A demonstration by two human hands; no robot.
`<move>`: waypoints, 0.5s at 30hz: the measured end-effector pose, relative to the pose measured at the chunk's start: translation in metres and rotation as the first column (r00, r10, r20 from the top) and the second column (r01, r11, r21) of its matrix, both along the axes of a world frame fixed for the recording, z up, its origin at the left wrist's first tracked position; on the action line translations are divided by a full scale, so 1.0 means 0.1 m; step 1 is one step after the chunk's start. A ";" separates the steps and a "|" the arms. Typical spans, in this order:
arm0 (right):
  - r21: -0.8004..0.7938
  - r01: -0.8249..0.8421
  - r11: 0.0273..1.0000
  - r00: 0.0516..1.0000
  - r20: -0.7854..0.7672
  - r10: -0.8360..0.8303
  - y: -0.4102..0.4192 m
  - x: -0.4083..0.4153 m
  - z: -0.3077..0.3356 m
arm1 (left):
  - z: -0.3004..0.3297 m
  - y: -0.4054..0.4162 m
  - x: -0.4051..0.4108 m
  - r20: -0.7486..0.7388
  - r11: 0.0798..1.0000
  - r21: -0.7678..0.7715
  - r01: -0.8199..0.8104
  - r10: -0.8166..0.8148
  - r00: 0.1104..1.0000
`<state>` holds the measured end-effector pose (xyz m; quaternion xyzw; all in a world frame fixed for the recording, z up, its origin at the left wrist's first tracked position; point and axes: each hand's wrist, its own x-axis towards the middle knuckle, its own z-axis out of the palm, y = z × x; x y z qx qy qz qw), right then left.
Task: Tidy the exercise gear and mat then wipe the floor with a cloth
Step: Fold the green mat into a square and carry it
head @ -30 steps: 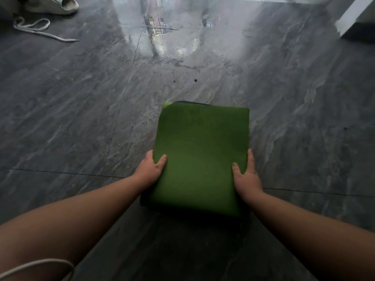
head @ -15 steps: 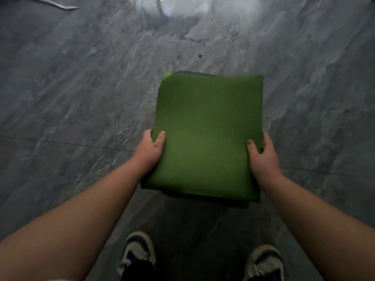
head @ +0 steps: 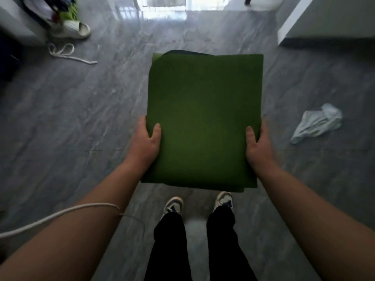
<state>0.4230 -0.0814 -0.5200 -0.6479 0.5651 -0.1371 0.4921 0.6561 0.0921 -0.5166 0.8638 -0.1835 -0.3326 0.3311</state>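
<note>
Head view: you are standing and looking down, with the folded green mat held flat in front of you, off the floor. Your left hand clamps the mat's left edge, thumb on top and the other fingers wrapped around the edge and under it. Your right hand takes the right edge the same way, thumb on top (the remaining fingers are mostly hidden beneath the mat). Both grips sit on the half of the mat nearer your body. At the mat's far left corner a darker layer peeks out from under the green top sheet.

Just below the mat's near edge you can see your two shoes on the grey marbled floor, with dark trousers above them. A white cord crosses your left forearm, well left of the mat.

To the right of the mat, apart from it, a crumpled white cloth lies on the floor. Far to the upper left of the mat a looped white rope lies on the floor, and beyond it sits a pale slipper beside some blurred clutter. Beyond the mat's far edge the floor shines with bright light from a doorway or window.
</note>
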 end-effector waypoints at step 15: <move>-0.233 0.591 0.772 0.795 0.004 -0.607 0.84 -1.84 3.07 | 3.06 -0.85 -1.20 0.018 0.791 -0.269 0.550 -0.566 0.824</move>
